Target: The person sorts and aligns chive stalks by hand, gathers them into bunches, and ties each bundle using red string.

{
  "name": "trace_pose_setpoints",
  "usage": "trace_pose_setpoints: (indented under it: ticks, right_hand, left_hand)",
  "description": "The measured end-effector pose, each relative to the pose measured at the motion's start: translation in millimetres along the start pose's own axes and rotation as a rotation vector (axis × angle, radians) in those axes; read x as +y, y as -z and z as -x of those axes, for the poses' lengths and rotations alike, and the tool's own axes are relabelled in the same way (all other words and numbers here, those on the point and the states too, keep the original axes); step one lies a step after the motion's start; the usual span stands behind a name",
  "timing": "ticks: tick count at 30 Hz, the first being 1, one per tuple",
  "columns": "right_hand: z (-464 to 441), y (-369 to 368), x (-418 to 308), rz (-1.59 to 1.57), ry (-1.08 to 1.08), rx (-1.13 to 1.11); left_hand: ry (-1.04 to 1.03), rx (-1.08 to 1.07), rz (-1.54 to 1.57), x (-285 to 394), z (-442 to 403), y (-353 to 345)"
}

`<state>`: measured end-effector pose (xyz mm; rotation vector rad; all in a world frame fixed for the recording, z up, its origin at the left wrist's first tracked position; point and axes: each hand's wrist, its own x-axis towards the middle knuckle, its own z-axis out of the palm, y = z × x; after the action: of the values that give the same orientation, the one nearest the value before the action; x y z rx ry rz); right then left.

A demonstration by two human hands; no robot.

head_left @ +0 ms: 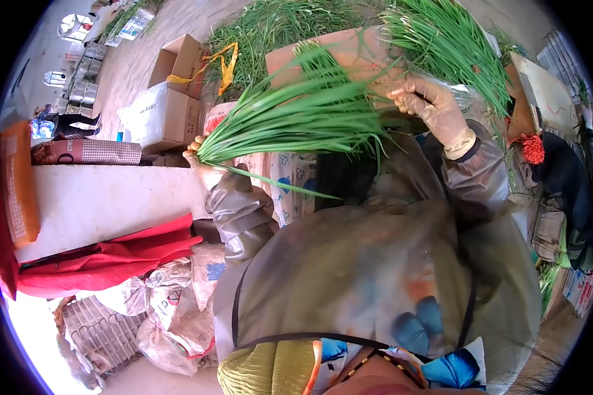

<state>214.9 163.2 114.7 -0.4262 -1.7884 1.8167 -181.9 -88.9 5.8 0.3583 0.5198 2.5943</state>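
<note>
My left hand [203,163], in a pale glove, is closed round the base of a fanned bunch of long green leaves [296,118]. The leaves spread to the right across my lap, and one hangs lower than the others. Beyond their tips, my right hand [435,108] is raised in a similar glove, thumb and fingertips pressed together; whatever lies between them is too small to name. Behind the bunch, a cardboard sheet [280,66] carries more green stalks.
A large pile of leaves [244,36] lies at the back, another bundle [441,46] at back right. Open cardboard boxes [168,115] stand at left, beyond a white tabletop [112,197] with red cloth [112,257]. At far right is a person's dark sleeve [566,178].
</note>
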Motion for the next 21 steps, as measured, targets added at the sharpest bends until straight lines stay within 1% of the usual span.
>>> trace_pose_setpoints:
  ticks: [1, 2, 3, 4, 5, 6, 7, 9, 10, 11, 12, 13, 14, 15, 16, 17, 19, 20, 21]
  right_hand:
    - [2, 1, 0, 0.038, -0.08, -0.053]
    - [5, -3, 1, 0.018, -0.088, -0.115]
    - [7, -11, 0, 0.015, -0.087, -0.113]
    - [8, -21, -1, -0.023, -0.142, -0.172]
    - [10, -27, 0, -0.061, -0.198, -0.229]
    - [10, -30, 10, -0.009, -0.21, -0.21]
    - [8, -34, 21, 0.07, -0.147, -0.147]
    - [0, -42, 27, 0.313, -0.054, -0.033]
    - [-6, -47, 21, 0.567, -0.062, 0.027]
    - [-14, -50, 27, 0.564, -0.062, 0.029]
    - [-23, -53, 37, 0.71, -0.098, 0.012]
    - [-30, -59, 38, 0.858, -0.133, -0.004]
    - [-35, -65, 35, 0.749, -0.173, -0.047]
    - [-42, -72, 38, 0.689, -0.193, -0.041]
    - [-47, -78, 38, 0.691, -0.158, -0.034]
    - [-50, -82, 38, 0.691, -0.122, -0.031]
    - [-52, -86, 33, 0.638, -0.096, -0.031]
    - [-52, -87, 29, 0.585, -0.078, -0.022]
    - [-53, -87, 27, 0.589, -0.078, -0.042]
  left_hand:
    - [-0.013, 0.105, 0.03, 3, -2, 4]
    - [-0.013, 0.103, 0.026, 4, -6, 9]
    - [-0.043, 0.189, 0.015, 4, -7, 6]
    - [-0.07, 0.275, 0.003, 3, -6, 3]
    - [-0.064, 0.276, 0.001, 2, -4, 1]
    - [-0.06, 0.278, -0.05, -1, 0, -8]
    - [-0.061, 0.277, -0.097, -5, 2, -15]
    - [-0.104, 0.3, -0.086, -8, 0, -14]
    - [-0.042, 0.199, -0.033, -7, -1, -6]
    - [0.023, 0.098, 0.017, -5, -2, -1]
    - [-0.018, 0.23, -0.017, -10, 2, -18]
    - [-0.016, 0.226, -0.019, -14, 7, -27]
    - [-0.02, 0.245, -0.055, -19, 11, -34]
    - [-0.026, 0.265, -0.089, -20, 12, -37]
    - [0.026, 0.206, -0.069, -16, 6, -23]
    - [0.016, 0.207, -0.068, -15, 5, -16]
    - [0.134, 0.057, 0.099, -12, 6, -25]
    - [0.0, 0.108, 0.005, -19, 11, -27]
    - [-0.006, 0.108, 0.005, -23, 15, -36]
